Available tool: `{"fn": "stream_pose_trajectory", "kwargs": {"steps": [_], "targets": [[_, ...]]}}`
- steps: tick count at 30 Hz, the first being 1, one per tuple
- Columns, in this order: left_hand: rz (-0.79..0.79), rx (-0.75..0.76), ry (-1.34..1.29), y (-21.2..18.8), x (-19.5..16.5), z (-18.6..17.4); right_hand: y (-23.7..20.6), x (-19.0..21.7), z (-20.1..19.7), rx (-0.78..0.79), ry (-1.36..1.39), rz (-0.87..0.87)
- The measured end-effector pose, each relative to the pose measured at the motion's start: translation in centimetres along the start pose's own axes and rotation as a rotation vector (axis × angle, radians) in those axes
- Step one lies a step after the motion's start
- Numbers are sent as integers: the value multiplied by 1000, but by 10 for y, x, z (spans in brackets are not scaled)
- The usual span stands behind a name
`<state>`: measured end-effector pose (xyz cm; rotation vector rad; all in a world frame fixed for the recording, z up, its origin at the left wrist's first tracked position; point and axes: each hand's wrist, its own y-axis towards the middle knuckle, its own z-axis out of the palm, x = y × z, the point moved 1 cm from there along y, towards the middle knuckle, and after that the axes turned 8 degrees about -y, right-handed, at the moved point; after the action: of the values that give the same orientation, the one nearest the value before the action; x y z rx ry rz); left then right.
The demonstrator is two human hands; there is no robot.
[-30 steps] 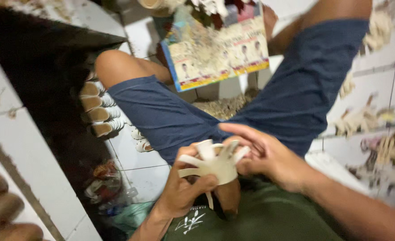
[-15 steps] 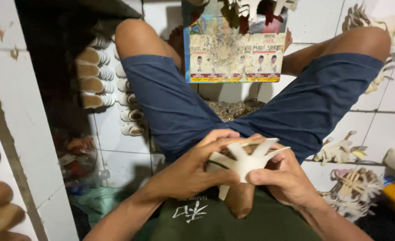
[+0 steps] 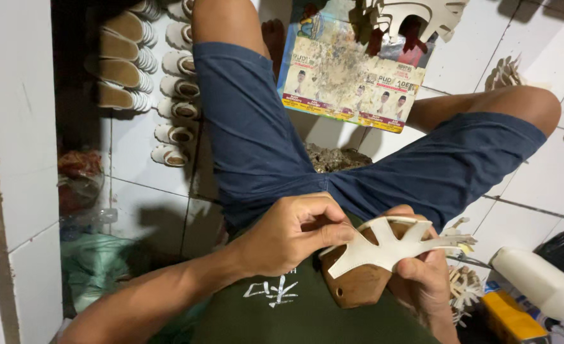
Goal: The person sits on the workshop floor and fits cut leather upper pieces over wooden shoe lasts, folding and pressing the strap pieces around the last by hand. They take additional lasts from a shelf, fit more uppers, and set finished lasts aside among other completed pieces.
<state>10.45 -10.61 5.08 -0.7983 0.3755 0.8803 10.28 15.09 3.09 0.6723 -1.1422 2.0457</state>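
I sit on a tiled floor with my legs apart in blue shorts. A cream strappy shoe upper (image 3: 390,245) lies over a brown wooden shoe last (image 3: 361,283) in my lap. My left hand (image 3: 294,232) pinches the upper's left edge against the last. From below and from the right, my right hand (image 3: 422,280) grips the last, with its fingers over the straps.
Rows of finished cream shoe parts (image 3: 135,70) lie on the floor at the upper left. A dirty printed board (image 3: 349,73) stands between my knees, with more cream uppers (image 3: 415,16) above it. A white glue gun (image 3: 540,283) and a yellow box (image 3: 511,315) sit at the lower right.
The view has swung so my lap sits lower and to the right. My left hand has shifted from over the upper to pinching its left edge. My right hand still holds the last.
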Motion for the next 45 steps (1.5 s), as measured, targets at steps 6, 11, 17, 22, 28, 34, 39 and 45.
{"fn": "stream_pose_trajectory", "kwargs": {"steps": [6,11,17,22,28,34,39,45], "targets": [[69,54,-4,12,15,-9,9,-17,-4,-29,149,33],[132,-4,-87,18,43,-14,23,-17,-4,-63,198,95],[92,-5,-540,45,64,-43,62,12,25,-159,4,202],[27,-23,-653,54,67,-52,81,28,46,-138,-74,156],[8,-102,-580,57,58,-45,82,31,41,-73,-90,128],[-8,-142,-50,33,38,-27,53,8,6,5,148,243],[-42,-53,75,22,26,-8,24,-27,-28,0,297,257],[50,22,111,16,7,4,17,-51,-43,202,361,-11]]}}
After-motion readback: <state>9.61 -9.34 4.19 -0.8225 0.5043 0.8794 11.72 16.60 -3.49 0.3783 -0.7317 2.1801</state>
